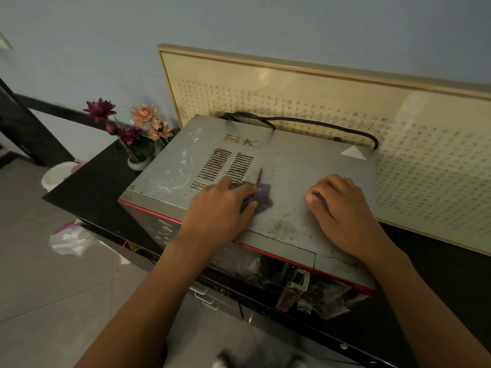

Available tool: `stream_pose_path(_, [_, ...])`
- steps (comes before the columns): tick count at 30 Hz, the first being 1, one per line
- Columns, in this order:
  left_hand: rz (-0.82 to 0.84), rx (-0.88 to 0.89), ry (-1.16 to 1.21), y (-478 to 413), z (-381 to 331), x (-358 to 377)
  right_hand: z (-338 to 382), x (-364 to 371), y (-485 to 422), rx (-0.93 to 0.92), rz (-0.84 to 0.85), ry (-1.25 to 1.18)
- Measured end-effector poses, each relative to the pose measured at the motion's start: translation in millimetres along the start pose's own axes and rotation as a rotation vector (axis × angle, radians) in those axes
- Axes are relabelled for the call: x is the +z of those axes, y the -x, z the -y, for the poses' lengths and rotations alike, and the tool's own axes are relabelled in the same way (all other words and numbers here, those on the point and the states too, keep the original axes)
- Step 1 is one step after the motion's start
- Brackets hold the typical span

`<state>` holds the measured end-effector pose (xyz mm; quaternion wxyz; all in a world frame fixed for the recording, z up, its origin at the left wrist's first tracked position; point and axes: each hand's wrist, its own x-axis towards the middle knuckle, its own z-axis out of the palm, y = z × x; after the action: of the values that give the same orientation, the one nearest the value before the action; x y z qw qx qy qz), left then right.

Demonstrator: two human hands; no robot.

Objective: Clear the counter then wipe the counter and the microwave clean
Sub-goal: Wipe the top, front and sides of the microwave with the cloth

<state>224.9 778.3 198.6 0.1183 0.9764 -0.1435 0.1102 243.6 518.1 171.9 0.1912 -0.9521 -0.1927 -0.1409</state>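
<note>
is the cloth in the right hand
No, the left hand holds the cloth on the microwave; the right hand holds nothing.

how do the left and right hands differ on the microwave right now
The left hand grips a purple cloth; the right hand holds nothing. The left hand sits beside the vents; the right hand's fingers curl against bare metal further right. Both rest on the microwave top.

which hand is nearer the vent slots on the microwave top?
Left. The left hand, gripping the purple cloth, is right beside the vent slots; the right hand rests on the microwave top, apart to their right.
</note>
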Motion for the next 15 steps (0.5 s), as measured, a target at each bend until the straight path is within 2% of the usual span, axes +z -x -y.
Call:
stream_pose_path(3, [0.061,0.077,0.052,25,8,-10,-2,0,0,0.0,-0.005,-0.007])
stream_pose_path(6, [0.088,0.05,0.061,46,9,-14,-2,1,0,0.005,-0.002,-0.002])
stream_pose_path(11, [-0.026,-0.033,0.048,0,-11,-2,2,0,-1,0.004,0.006,0.048])
stream_pose_path(15, [0.022,0.015,-0.002,-10,-21,3,2,1,0,-0.008,0.001,0.067])
